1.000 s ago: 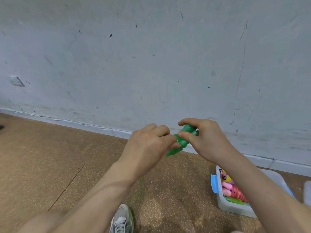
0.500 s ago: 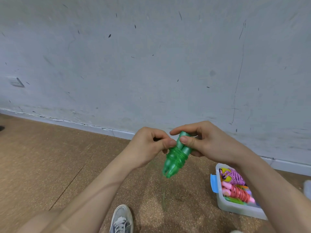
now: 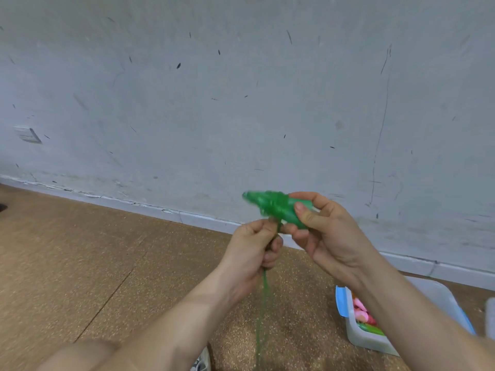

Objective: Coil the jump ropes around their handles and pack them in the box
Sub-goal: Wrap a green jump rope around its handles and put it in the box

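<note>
My right hand point(image 3: 325, 231) grips the green jump rope handles point(image 3: 278, 207), held together and pointing left, with green rope wound round their middle. My left hand point(image 3: 255, 249) sits just below them, its fingers curled round the loose green rope point(image 3: 262, 303), which hangs straight down toward the floor. The clear plastic box point(image 3: 367, 341) with blue clips stands on the floor at lower right, partly hidden by my right forearm. Coiled pink and green ropes point(image 3: 365, 318) lie inside it.
A grey scuffed wall point(image 3: 241, 103) with a white skirting board rises close ahead. The floor point(image 3: 80, 263) is brown cork-like sheeting. My grey shoe point(image 3: 201, 364) shows at the bottom edge. A pale object point(image 3: 490, 317) is cut off at the right edge.
The handles swung from pointing down to pointing left and up. My left hand dropped below them and now holds the loose rope hanging down.
</note>
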